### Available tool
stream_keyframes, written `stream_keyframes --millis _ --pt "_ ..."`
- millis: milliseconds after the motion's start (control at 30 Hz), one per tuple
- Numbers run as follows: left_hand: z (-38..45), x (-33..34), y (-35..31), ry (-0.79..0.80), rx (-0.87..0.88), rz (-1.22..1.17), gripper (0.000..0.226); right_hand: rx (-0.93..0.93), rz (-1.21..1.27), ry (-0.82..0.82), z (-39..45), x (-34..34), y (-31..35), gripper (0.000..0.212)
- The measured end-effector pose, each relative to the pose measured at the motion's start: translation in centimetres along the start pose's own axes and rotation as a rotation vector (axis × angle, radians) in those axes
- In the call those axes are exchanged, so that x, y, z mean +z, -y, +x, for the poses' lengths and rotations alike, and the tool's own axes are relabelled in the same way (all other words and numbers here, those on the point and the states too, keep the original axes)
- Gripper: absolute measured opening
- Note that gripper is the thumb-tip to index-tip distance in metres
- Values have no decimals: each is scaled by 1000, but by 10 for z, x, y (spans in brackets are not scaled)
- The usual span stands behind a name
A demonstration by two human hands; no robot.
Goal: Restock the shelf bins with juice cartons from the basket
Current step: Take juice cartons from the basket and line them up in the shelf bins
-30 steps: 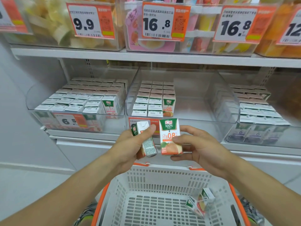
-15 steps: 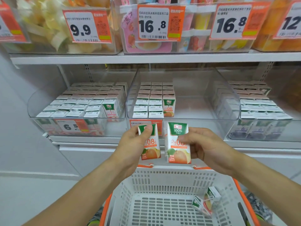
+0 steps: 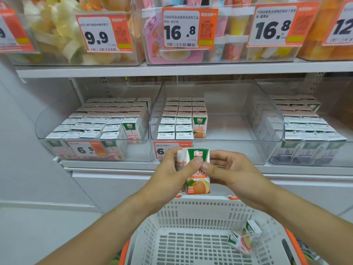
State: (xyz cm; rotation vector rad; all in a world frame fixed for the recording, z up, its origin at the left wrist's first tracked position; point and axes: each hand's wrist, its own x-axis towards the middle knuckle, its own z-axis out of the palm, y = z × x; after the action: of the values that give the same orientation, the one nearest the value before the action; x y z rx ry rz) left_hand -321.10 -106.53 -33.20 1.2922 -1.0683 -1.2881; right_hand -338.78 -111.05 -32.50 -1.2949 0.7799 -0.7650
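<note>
While we hold two cartons (image 3: 197, 170) pressed together upright, both hands pinch them: the left hand (image 3: 172, 174) wraps the rear one, the right hand (image 3: 232, 172) steadies the front. Our middle bin (image 3: 263, 131) lies straight ahead and above the grip, its bare floor toward the right-hand side; two more cartons (image 3: 243, 239) lie in the basket (image 3: 191, 209) below.

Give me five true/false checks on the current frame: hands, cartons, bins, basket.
1. Both hands, left hand and right hand, hold the orange juice cartons together above the basket. True.
2. The basket is empty. False: a few cartons in the basket lie at its right side.
3. The middle bin is full across its width. False: cartons fill only its left part; the right part is bare.
4. The left bin is almost full. True.
5. The held cartons lie flat. False: they stand upright, label facing the camera.
</note>
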Motion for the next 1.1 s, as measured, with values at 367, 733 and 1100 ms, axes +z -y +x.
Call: stream_keyframes --millis 367,733,1100 --pt "7 -10 4 -62 193 79 74 -88 -151 11 -1 -2 0 34" --pt "3 -16 1 31 162 115 59 -61 -15 -63 7 -5 -16 67" --pt "1 -1 7 41 180 324 72 -21 -261 219 10 -24 2 73"
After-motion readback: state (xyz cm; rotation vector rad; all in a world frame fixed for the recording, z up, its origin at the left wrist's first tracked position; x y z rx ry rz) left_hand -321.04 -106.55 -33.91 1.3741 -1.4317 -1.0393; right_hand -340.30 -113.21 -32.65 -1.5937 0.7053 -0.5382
